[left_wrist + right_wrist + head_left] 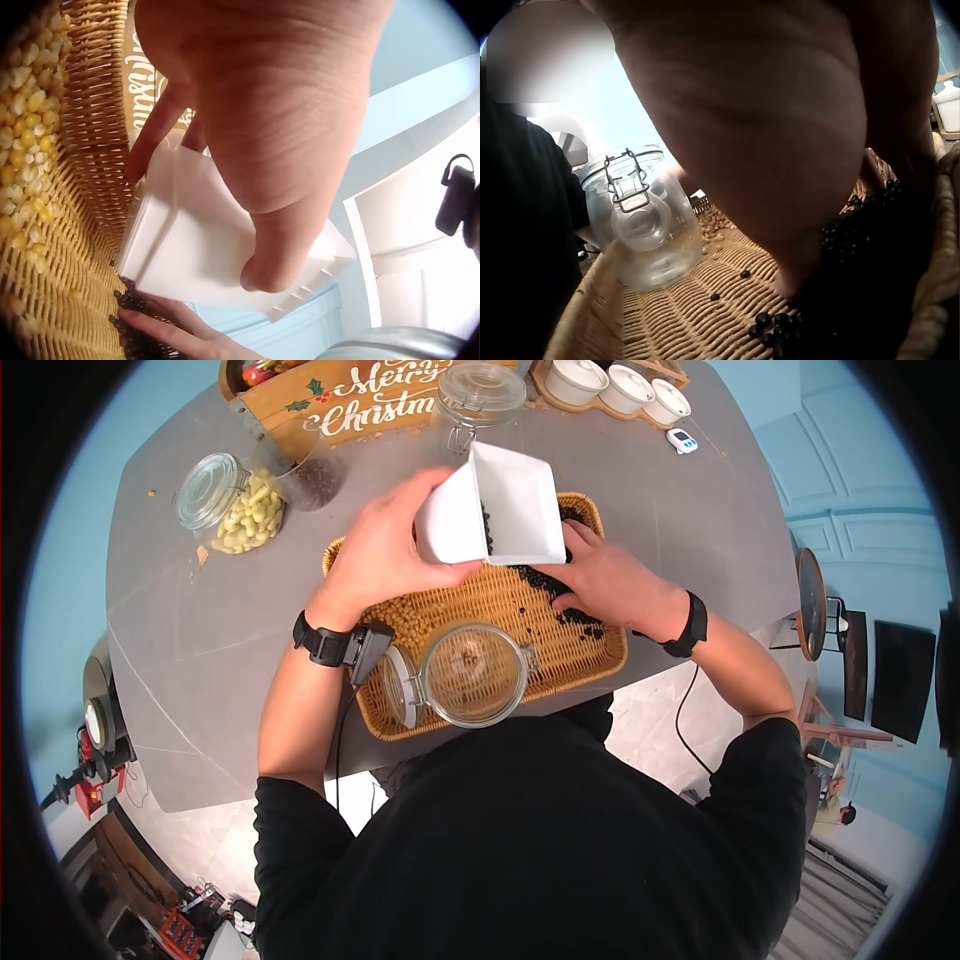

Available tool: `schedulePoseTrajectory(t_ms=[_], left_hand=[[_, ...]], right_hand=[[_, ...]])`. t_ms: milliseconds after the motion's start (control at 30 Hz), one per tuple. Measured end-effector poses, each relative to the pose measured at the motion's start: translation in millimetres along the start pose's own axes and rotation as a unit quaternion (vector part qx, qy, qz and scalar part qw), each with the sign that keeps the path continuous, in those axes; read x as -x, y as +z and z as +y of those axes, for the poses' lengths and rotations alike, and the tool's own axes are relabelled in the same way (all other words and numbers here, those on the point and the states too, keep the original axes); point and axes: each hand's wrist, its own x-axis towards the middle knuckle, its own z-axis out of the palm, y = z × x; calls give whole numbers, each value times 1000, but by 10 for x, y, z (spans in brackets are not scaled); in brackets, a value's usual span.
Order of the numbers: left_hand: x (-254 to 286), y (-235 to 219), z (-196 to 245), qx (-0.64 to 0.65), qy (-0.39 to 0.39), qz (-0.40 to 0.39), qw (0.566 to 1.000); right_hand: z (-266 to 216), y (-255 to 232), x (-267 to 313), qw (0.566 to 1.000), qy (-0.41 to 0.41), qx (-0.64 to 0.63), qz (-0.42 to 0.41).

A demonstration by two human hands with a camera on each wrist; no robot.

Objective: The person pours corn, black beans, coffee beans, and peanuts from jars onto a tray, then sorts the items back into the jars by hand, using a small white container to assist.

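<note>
My left hand (385, 550) grips a white square-sided container (450, 525) and holds it tilted over the wicker basket (350, 710). A few black beans (487, 530) show inside the container. In the left wrist view the thumb presses its outer wall. My right hand (610, 585) is down in the basket's right side, among a heap of black beans (780, 330), fingers extended into them; the tips are partly hidden. Yellow corn kernels (34, 142) lie at the basket's left side. An empty glass clip-top jar (475, 675), lid flipped back, stands at the basket's near edge.
A jar of pale, peanut-like pieces (250, 515) and a glass of dark beans (315, 480) stand at the left. Behind are a wooden Christmas box (380, 405), another clip-top jar (482, 395), white lidded pots (627, 390) and a small timer (682, 440).
</note>
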Motion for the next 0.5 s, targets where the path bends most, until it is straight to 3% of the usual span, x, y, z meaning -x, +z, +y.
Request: schedulePoseTrajectory(t_ms=[133, 200, 400, 500], left_hand=[[30, -6, 26, -26, 16, -89, 996], [31, 17, 9, -46, 28, -99, 994], [24, 17, 5, -58, 28, -100, 993], [17, 6, 15, -62, 29, -101, 993]], right_hand=[[16, 28, 15, 997, 51, -34, -46], [30, 2, -2, 995, 61, -43, -64], [140, 82, -25, 995, 56, -76, 9], [184, 15, -64, 987, 75, -142, -1]])
